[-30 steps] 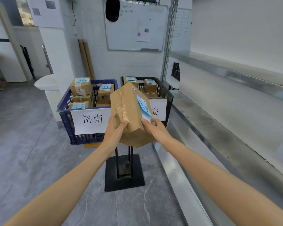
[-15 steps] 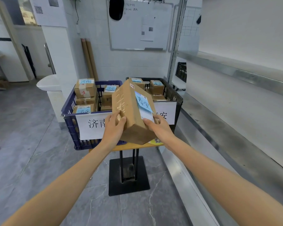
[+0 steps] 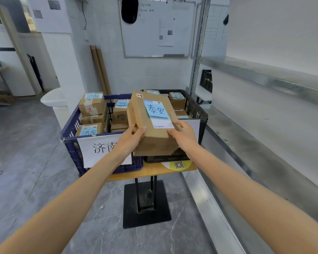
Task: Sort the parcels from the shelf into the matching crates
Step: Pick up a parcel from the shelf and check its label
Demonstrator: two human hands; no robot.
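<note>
Two hands: left hand [image 3: 130, 140] and right hand [image 3: 184, 136] grasp the parcel [image 3: 152, 131]
Crates: blue crate [image 3: 72, 149], black crate [image 3: 198, 109] behind it

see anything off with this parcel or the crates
One small thing: the parcel, held by the left hand and right hand, has an end flap that seems to gape at its lower right corner. Labels visible in the blue crate match its sign.
</note>
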